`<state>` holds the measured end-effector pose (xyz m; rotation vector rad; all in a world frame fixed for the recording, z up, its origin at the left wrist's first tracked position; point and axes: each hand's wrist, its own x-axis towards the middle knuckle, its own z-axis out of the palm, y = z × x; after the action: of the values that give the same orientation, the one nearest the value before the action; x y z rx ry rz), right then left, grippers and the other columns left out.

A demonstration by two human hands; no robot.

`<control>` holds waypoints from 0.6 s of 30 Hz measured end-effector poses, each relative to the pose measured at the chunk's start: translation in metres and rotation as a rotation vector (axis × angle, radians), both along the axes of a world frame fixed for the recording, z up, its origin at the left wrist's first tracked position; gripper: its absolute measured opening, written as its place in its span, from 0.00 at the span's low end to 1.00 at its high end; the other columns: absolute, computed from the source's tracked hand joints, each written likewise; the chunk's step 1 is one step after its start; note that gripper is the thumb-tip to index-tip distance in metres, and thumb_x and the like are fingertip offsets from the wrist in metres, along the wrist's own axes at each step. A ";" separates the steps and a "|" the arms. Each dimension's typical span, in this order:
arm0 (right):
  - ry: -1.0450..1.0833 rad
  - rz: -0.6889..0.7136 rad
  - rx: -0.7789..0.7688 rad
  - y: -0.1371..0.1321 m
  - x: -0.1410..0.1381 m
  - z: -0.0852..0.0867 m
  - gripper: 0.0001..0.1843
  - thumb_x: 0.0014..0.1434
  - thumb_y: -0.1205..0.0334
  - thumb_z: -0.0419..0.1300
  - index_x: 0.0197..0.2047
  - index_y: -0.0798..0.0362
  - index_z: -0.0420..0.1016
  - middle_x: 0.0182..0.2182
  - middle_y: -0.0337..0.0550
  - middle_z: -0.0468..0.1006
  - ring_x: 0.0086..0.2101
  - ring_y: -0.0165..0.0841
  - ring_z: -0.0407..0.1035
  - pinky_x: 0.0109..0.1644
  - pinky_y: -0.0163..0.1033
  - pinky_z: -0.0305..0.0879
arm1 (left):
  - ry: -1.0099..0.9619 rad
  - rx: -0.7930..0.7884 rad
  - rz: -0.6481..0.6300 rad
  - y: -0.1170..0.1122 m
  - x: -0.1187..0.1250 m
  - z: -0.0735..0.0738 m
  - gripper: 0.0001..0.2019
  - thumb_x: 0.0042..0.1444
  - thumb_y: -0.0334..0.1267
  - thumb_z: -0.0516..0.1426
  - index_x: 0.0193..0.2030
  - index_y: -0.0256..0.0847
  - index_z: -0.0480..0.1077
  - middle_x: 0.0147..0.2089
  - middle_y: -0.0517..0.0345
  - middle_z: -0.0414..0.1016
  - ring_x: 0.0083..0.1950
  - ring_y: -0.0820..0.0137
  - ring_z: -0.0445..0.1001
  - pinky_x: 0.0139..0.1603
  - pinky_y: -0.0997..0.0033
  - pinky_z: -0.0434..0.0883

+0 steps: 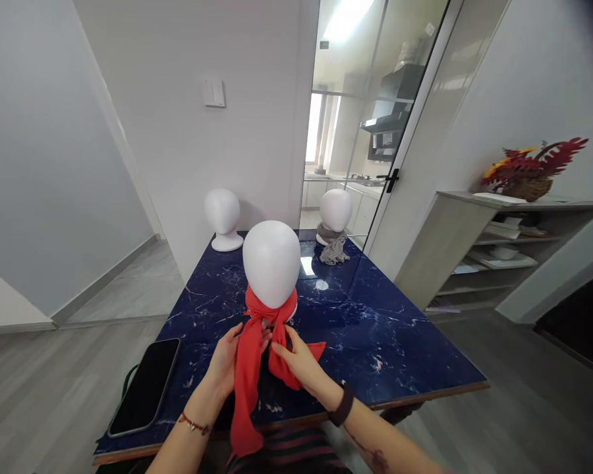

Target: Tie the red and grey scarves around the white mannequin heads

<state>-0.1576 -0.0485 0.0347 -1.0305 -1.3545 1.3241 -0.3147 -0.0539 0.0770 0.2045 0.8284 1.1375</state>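
A white mannequin head (pixel 271 263) stands upright near the middle of the blue marbled table (pixel 366 329). Around its neck wraps a red scarf (pixel 248 368), whose one tail hangs past the table's front edge. My left hand (pixel 225 359) is at that tail, its fingers passing behind the cloth below the neck. On the other side, my right hand (pixel 296 355) pinches the scarf's second tail between thumb and fingers. One corner of this tail sticks out to the right over the tabletop. The fabric partly hides the left fingers.
A black phone (pixel 145 385) lies at the table's front left corner. At the back left stands a bare white head (pixel 222 214); at the back right another white head (pixel 336 209) wears a grey scarf (pixel 335 250). A glass door (pixel 350 131) and a shelf (pixel 494 243) are beyond.
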 end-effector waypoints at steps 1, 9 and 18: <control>0.080 -0.014 -0.048 -0.007 0.000 0.000 0.25 0.53 0.58 0.60 0.54 0.49 0.63 0.52 0.46 0.71 0.51 0.37 0.67 0.56 0.44 0.61 | -0.026 -0.006 0.015 -0.001 0.004 0.001 0.16 0.58 0.37 0.48 0.42 0.31 0.73 0.36 0.43 0.79 0.39 0.61 0.78 0.42 0.63 0.74; 0.203 -0.192 -0.161 -0.021 -0.017 -0.013 0.14 0.52 0.51 0.59 0.39 0.51 0.69 0.40 0.45 0.75 0.40 0.37 0.70 0.49 0.43 0.66 | 0.021 -0.038 -0.113 0.007 0.029 -0.009 0.08 0.55 0.31 0.54 0.32 0.32 0.75 0.30 0.50 0.80 0.30 0.67 0.77 0.37 0.71 0.72; 0.096 -0.072 -0.030 -0.019 -0.012 -0.006 0.20 0.51 0.52 0.63 0.46 0.53 0.74 0.42 0.44 0.77 0.43 0.38 0.69 0.50 0.41 0.64 | 0.281 0.128 -0.097 0.014 0.039 -0.022 0.05 0.51 0.32 0.60 0.27 0.33 0.76 0.24 0.54 0.76 0.23 0.74 0.71 0.29 0.76 0.67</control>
<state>-0.1694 -0.0678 0.0285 -1.0140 -1.2186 1.3265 -0.2762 -0.0396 0.0551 0.5151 0.9825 1.0851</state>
